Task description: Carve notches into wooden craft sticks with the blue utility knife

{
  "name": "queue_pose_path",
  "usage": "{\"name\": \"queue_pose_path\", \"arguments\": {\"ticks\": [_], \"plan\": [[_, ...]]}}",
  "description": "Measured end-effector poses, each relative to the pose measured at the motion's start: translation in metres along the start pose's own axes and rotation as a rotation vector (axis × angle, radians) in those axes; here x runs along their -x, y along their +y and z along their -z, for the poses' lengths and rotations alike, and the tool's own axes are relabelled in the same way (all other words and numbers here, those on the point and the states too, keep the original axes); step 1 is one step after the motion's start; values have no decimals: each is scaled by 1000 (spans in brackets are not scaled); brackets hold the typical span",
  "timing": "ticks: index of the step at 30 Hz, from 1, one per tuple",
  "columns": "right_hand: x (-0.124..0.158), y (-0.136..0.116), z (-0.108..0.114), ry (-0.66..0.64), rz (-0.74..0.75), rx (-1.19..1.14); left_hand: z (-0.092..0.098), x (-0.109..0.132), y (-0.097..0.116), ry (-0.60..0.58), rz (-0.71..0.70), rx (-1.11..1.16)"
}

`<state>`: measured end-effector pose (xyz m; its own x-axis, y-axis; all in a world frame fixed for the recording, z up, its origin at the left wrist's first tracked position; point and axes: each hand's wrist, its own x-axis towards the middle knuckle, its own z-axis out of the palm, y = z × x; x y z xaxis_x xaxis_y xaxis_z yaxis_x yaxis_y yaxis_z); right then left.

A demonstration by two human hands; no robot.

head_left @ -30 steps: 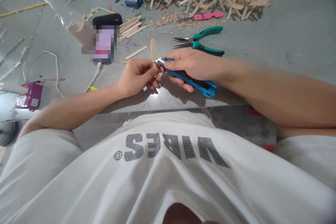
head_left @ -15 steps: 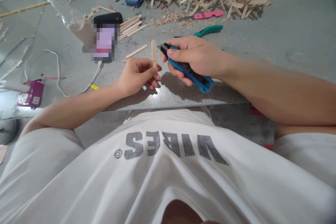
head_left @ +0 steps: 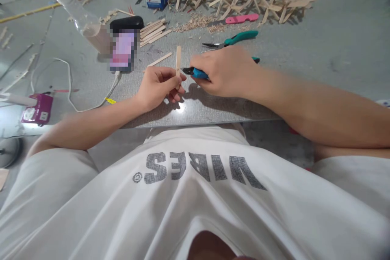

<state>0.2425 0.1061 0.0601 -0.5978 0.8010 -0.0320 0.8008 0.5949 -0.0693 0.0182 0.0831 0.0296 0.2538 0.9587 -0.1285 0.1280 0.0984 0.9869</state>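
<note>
The left hand and the right hand are both busy here, close together without any visible contact between them. The left has thumb and fingers pinched on the lower end of a flat pale wooden craft stick, held up so its rounded tip points to twelve o'clock. The right is wrapped firmly around a blue-and-black utility knife, most of it hidden in the fist, its dark nose aimed at nine o'clock.

And look how close that is! The nose sits right beside the stick's edge, just above the pinching fingers; whether steel meets wood is too small to tell. The step in hand reads as nicking or shaving the wood. By the look of it, the next move calls for a rock-steady pinch and a short, controlled stroke, fingertips well clear of the edge.

So where's the stick? At one o'clock from the left hand, nine o'clock from the right, held above the grey textured desk. Around it: a bundle of pale wooden sticks at eleven, a scatter of curled wood shavings at one, and green-handled needle-nose pliers at two, partly hidden behind the right hand.
</note>
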Motion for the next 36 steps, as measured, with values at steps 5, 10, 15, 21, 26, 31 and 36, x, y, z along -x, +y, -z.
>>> {"name": "queue_pose_path", "arguments": {"ticks": [5,10,15,21,26,31,36], "plan": [[-3,-2,-4,-40,-50,51,-1,0,1,-12,-3,-9],[-4,0,-4,-32,-46,13,-1,0,2,-6,4,-42],[-3,-3,-3,-55,-77,58,-1,0,4,-5,28,-61],[2,-9,-2,-15,-114,61,1,-1,6,-8,15,-29],[7,-17,0,19,-183,94,1,-4,9,7,6,55],[6,-20,1,73,-245,78,1,-3,11,-4,32,105],[2,0,11,247,-385,67,1,2,6,-47,118,76]]}}
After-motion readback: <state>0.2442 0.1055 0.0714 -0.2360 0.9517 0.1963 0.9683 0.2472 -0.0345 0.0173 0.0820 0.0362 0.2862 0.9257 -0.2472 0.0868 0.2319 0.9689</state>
